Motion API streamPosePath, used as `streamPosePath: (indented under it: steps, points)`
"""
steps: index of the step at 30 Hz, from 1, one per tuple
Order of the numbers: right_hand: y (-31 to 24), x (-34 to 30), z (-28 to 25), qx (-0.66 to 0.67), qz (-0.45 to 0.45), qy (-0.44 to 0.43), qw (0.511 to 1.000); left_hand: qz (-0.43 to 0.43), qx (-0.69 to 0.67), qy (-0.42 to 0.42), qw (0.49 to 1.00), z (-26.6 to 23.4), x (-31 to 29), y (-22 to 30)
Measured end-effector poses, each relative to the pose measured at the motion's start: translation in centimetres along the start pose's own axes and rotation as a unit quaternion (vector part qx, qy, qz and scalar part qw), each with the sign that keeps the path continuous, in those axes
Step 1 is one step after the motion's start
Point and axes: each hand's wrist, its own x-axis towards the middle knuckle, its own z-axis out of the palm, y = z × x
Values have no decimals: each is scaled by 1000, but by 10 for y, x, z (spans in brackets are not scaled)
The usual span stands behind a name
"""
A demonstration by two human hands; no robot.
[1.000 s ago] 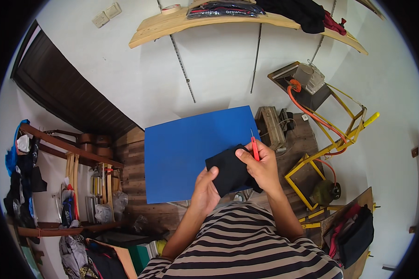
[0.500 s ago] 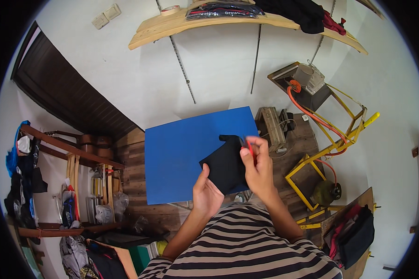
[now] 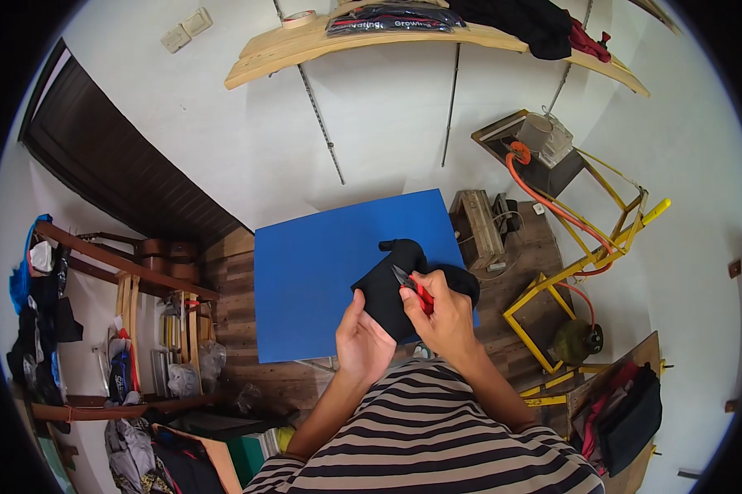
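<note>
A piece of black cloth [image 3: 379, 288] is held up over the blue tabletop [image 3: 305, 280]. My left hand [image 3: 362, 344] grips its near left edge, thumb on top and fingers underneath. In my right hand [image 3: 443, 317] is a pair of small snips [image 3: 421, 295] with red handles and dark pointed blades. The blades point up and left, over the cloth's upper face; whether they touch it I cannot tell. Part of the cloth hangs out to the right, behind my right hand.
A wooden crate [image 3: 479, 230] stands past the table's right edge. Farther right are a yellow metal frame [image 3: 544, 284], an orange hose [image 3: 564, 218] and a green gas cylinder [image 3: 576, 339]. A wooden shelf [image 3: 264, 58] runs along the far wall. Racks with clothes stand at left.
My right hand has moved left and slightly nearer, bringing the snips over the cloth with their blades now plainly visible. The cloth's right part now bulges out beyond that hand. My left hand barely moved.
</note>
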Motion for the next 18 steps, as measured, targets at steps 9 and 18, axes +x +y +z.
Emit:
streamPosePath:
  steps: [9,18]
  points:
    - [-2,-1,-2,5,-3,9,1000,4,5,2,1000,1,1,-2]
    - [-5,-2,-1,-1,-16,10,1000,-1,-11,0,1000,3,1,-2]
